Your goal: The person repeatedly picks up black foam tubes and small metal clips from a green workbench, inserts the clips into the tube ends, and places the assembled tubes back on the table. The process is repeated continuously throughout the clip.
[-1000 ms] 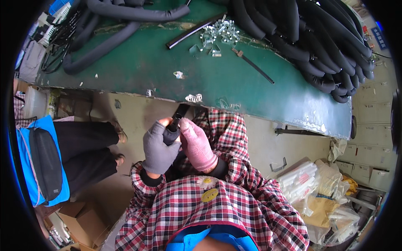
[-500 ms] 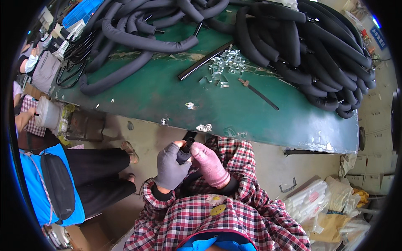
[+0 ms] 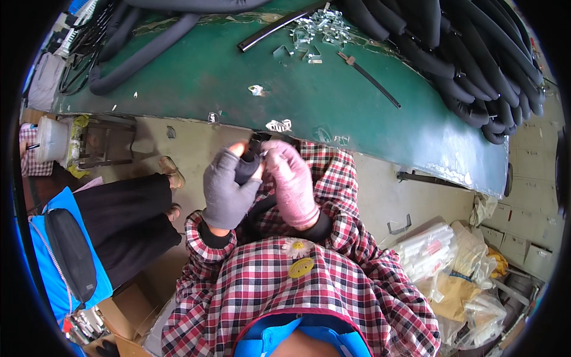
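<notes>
My left hand [image 3: 228, 189], in a grey glove with bare fingertips, is closed around a short black tube [image 3: 247, 168]. The tube's upper end points toward the table edge, and most of it is hidden by the fingers. Beside it, my right hand [image 3: 291, 183], in a pink glove, has its fingers curled and pinched at the tube's right side. Motion blurs those fingertips, and whatever they grip is too small to make out. Both hands are in front of my body, just short of the green table [image 3: 333, 116].
On the table lie a heap of small metal clips [image 3: 321, 28], a black rod [image 3: 276, 28], a narrow black tool [image 3: 373, 81] and padded black hoses [image 3: 437, 56]. A person in dark trousers [image 3: 122, 217] is at my left. Plastic-wrapped bundles [image 3: 425, 253] rest at right.
The view has tilted down, so the table sits higher in the picture. My right fingers have shifted from pinching the tube's open end to curling beside it. My left hand keeps hold.
</notes>
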Demonstrator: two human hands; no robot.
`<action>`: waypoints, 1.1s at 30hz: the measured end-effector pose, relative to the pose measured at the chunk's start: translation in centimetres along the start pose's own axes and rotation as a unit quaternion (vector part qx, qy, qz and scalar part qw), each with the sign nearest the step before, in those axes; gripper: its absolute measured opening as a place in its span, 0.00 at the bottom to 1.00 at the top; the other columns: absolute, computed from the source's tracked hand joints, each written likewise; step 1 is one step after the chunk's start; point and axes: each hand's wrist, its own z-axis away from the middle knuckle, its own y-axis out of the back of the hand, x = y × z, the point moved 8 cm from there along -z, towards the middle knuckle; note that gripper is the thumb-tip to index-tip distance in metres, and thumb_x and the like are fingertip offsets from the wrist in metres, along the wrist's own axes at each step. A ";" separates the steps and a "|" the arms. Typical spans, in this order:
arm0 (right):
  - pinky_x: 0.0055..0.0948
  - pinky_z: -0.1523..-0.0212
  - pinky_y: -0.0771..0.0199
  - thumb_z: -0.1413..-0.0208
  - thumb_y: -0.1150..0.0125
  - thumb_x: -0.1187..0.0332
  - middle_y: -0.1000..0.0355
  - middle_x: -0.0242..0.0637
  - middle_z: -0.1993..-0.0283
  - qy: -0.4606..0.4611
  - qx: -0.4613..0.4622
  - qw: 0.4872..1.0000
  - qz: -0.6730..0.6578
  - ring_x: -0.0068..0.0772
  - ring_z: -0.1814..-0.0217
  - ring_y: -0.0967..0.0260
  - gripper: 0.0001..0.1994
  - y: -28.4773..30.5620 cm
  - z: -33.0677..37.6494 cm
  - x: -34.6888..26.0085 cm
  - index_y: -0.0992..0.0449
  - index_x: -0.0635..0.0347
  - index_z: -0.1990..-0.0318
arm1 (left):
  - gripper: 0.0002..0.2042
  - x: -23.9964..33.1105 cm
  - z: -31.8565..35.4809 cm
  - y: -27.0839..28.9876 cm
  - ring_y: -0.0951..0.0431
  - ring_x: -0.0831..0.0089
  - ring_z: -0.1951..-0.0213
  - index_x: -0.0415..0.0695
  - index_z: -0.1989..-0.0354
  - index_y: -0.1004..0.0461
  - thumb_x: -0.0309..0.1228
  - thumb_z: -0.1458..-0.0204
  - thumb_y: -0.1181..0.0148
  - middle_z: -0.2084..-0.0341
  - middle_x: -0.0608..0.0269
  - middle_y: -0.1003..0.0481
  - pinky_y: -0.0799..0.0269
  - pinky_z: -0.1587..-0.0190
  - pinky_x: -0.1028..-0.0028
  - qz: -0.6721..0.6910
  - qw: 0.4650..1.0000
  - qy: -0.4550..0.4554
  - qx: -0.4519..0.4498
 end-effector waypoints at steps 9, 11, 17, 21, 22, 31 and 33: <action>0.17 0.64 0.35 0.37 0.37 0.60 0.29 0.24 0.67 -0.008 -0.150 0.988 0.027 0.14 0.67 0.38 0.16 0.4 -2.5 -7.5 0.21 0.65 0.52 | 0.19 3.3 -0.7 -1.7 0.21 0.58 0.69 0.38 0.49 0.24 0.33 0.46 0.31 0.67 0.53 0.24 0.27 0.66 0.65 -0.113 0.988 -0.099 -0.025; 0.18 0.64 0.35 0.37 0.36 0.59 0.28 0.23 0.66 -0.016 -0.139 0.986 0.090 0.14 0.68 0.39 0.16 -0.2 -3.0 -6.8 0.20 0.64 0.53 | 0.16 3.1 -0.8 -1.7 0.22 0.58 0.72 0.41 0.50 0.23 0.34 0.44 0.34 0.70 0.55 0.25 0.28 0.69 0.64 -0.121 0.987 -0.101 -0.010; 0.16 0.73 0.42 0.37 0.35 0.57 0.32 0.20 0.71 -0.087 -0.147 0.985 0.034 0.11 0.74 0.43 0.17 0.3 -3.1 -5.3 0.20 0.63 0.53 | 0.15 3.5 -1.1 -2.1 0.22 0.61 0.75 0.44 0.52 0.22 0.36 0.46 0.33 0.73 0.61 0.26 0.29 0.74 0.64 -0.202 0.971 -0.124 -0.018; 0.16 0.74 0.44 0.38 0.34 0.56 0.33 0.21 0.72 -0.093 -0.150 0.984 -0.020 0.11 0.76 0.45 0.19 0.3 -3.0 -4.6 0.21 0.64 0.53 | 0.15 3.8 -1.3 -2.4 0.24 0.61 0.76 0.44 0.52 0.23 0.36 0.46 0.34 0.75 0.62 0.29 0.31 0.75 0.63 -0.247 0.957 -0.147 -0.031; 0.16 0.74 0.44 0.38 0.34 0.56 0.33 0.21 0.72 -0.095 -0.155 0.983 -0.038 0.12 0.76 0.46 0.19 0.3 -3.1 -4.2 0.21 0.65 0.53 | 0.15 3.8 -1.4 -2.4 0.25 0.61 0.76 0.44 0.52 0.23 0.36 0.46 0.34 0.75 0.62 0.29 0.31 0.76 0.63 -0.253 0.955 -0.149 -0.034; 0.17 0.69 0.36 0.34 0.40 0.52 0.25 0.29 0.67 -0.112 -0.192 0.967 -0.125 0.17 0.71 0.33 0.22 -0.7 -2.9 -3.0 0.23 0.64 0.49 | 0.16 4.2 -2.2 -2.7 0.25 0.60 0.75 0.43 0.51 0.24 0.38 0.44 0.37 0.73 0.60 0.28 0.31 0.74 0.63 -0.279 0.940 -0.192 -0.043; 0.18 0.67 0.35 0.35 0.40 0.49 0.26 0.28 0.67 -0.079 -0.169 0.982 -0.040 0.17 0.69 0.33 0.25 -0.2 -3.1 -4.7 0.24 0.64 0.45 | 0.16 3.9 -3.0 -3.0 0.23 0.60 0.73 0.44 0.50 0.24 0.38 0.44 0.37 0.71 0.61 0.27 0.29 0.72 0.62 -0.283 0.938 -0.190 -0.058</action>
